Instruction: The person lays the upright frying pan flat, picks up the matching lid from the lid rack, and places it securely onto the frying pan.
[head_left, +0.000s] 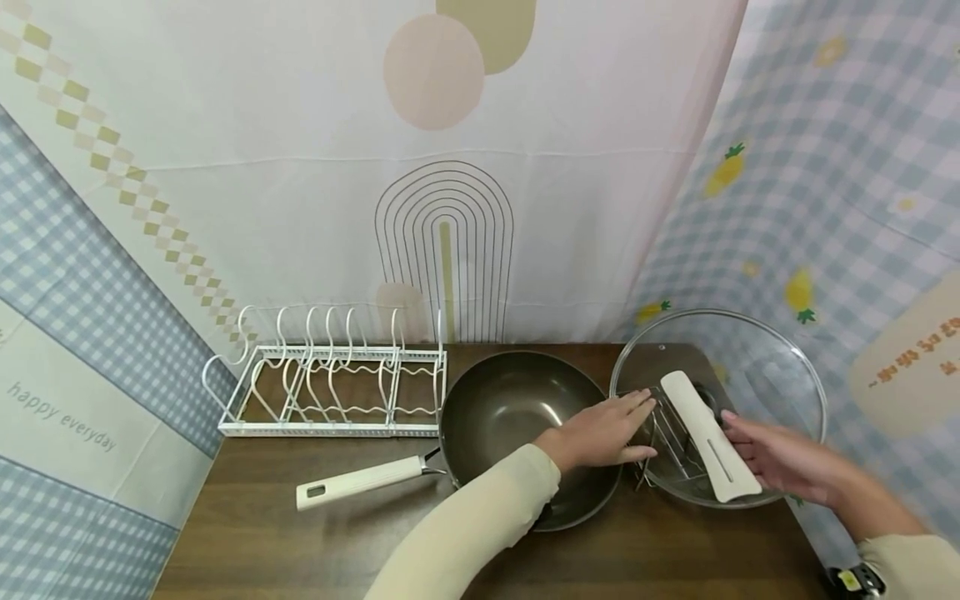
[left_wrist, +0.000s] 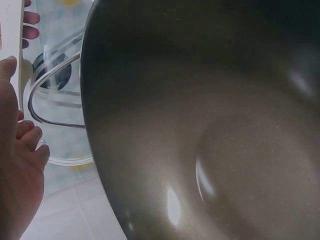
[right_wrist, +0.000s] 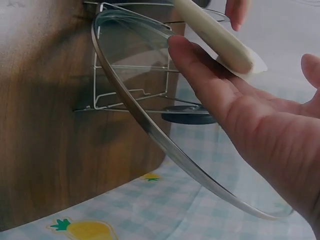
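Note:
A large clear glass lid with a metal rim and a long cream handle leans tilted at the table's right side. Beneath and beside it is a thin wire rack. My right hand is at the handle's right side, fingers stretched along its underside in the right wrist view, the thumb apart. My left hand reaches over the wok, its fingers extended toward the handle's left side. Whether its fingertips touch the handle I cannot tell. The wok is dark inside, with a cream handle pointing left.
A white metal rack with several curved dividers stands at the back left, beside the wok. Printed cloth hangs behind the wooden table and at both sides. A dark round piece sits by the wire rack.

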